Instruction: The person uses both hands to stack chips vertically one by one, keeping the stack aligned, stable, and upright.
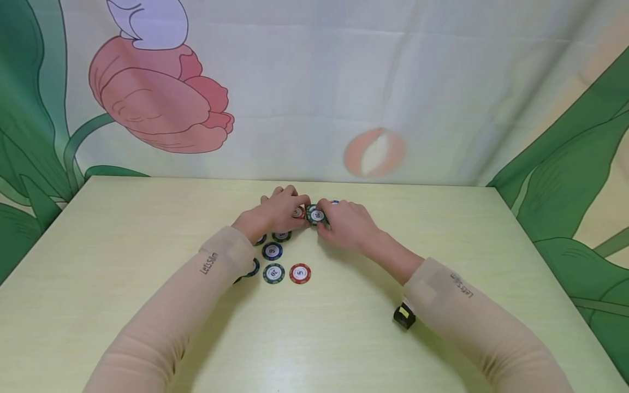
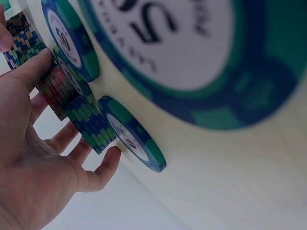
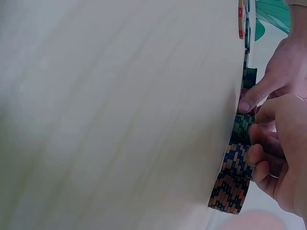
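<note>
Several stacks of poker chips stand in a row toward the back of the table. My left hand (image 1: pixel 282 210) curls round the stack of red poker chips (image 1: pixel 298 212), thumb on the near side and fingers behind. Right beside it, my right hand (image 1: pixel 349 224) holds the stack of green poker chips (image 3: pixel 243 127) between thumb and fingers; its top chip shows in the head view. A blue-and-green stack (image 2: pixel 91 127) stands left of the red one. On the right are a blue-and-orange stack (image 3: pixel 237 160) and a black-and-orange stack (image 3: pixel 228 194), partly behind my right hand in the head view.
Loose chips lie flat nearer me, among them a blue 50 chip (image 1: pixel 272 251), a green 20 chip (image 1: pixel 273 273) and a red 5 chip (image 1: pixel 300 273). My left sleeve partly covers others. A small black device (image 1: pixel 404 316) shows at the right sleeve. A printed curtain (image 1: pixel 304 109) hangs behind the table.
</note>
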A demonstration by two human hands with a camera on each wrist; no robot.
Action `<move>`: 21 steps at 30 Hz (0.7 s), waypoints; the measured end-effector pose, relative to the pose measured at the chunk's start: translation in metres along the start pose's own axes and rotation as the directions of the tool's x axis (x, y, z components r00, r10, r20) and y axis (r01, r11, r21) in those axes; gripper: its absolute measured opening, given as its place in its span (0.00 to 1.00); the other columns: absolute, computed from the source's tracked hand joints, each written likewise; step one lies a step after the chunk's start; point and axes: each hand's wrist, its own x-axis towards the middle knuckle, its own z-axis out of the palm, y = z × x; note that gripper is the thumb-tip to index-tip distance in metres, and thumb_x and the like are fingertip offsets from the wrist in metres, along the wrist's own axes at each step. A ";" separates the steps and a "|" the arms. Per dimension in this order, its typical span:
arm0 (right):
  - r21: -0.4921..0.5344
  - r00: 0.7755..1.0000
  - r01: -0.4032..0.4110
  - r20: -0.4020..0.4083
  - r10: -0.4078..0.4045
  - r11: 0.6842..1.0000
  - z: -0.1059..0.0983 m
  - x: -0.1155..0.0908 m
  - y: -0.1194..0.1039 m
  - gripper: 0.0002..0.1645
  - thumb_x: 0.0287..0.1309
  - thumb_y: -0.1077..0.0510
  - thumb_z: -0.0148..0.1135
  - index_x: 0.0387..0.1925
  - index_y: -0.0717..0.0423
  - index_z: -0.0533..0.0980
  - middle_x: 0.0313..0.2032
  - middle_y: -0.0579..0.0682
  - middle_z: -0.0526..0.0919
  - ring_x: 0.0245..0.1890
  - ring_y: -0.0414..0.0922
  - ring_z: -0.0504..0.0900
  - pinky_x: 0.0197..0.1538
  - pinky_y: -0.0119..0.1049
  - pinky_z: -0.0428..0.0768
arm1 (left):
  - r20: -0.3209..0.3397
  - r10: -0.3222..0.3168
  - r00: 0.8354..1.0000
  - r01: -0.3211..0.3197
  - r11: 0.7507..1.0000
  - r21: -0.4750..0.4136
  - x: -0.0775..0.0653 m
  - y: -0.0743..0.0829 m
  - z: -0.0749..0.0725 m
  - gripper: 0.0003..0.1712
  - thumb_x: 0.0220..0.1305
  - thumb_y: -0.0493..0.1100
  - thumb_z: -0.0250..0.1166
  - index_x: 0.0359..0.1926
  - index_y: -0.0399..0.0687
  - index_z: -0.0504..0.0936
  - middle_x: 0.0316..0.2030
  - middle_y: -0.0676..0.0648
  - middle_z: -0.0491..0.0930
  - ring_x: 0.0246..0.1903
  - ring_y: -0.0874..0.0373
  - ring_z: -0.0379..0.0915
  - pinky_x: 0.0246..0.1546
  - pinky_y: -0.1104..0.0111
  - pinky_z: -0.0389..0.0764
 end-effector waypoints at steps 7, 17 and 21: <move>-0.015 1.000 0.010 -0.014 -0.010 1.000 0.000 -0.001 -0.001 0.12 0.67 0.54 0.63 0.48 0.55 0.80 0.35 0.50 0.86 0.25 0.45 0.79 0.29 0.43 0.80 | -0.003 -0.005 1.000 0.005 1.000 -0.001 0.001 0.000 0.000 0.28 0.71 0.57 0.66 0.68 0.56 0.75 0.64 0.39 0.67 0.62 0.40 0.60 0.59 0.34 0.62; -0.057 0.998 0.010 -0.054 -0.013 0.998 0.001 0.001 -0.003 0.11 0.68 0.56 0.63 0.49 0.55 0.81 0.32 0.50 0.85 0.25 0.47 0.80 0.26 0.43 0.80 | -0.002 -0.004 1.000 0.004 1.000 0.006 -0.001 0.002 -0.001 0.28 0.71 0.57 0.66 0.68 0.56 0.74 0.64 0.39 0.66 0.63 0.40 0.59 0.58 0.36 0.63; -0.058 0.998 0.009 -0.065 -0.013 0.998 0.003 0.002 -0.003 0.11 0.69 0.57 0.63 0.49 0.55 0.81 0.30 0.50 0.85 0.23 0.46 0.80 0.25 0.43 0.80 | 0.000 -0.006 1.000 0.006 1.000 0.010 0.000 0.001 0.000 0.29 0.71 0.57 0.65 0.68 0.56 0.74 0.65 0.39 0.66 0.63 0.40 0.59 0.58 0.36 0.63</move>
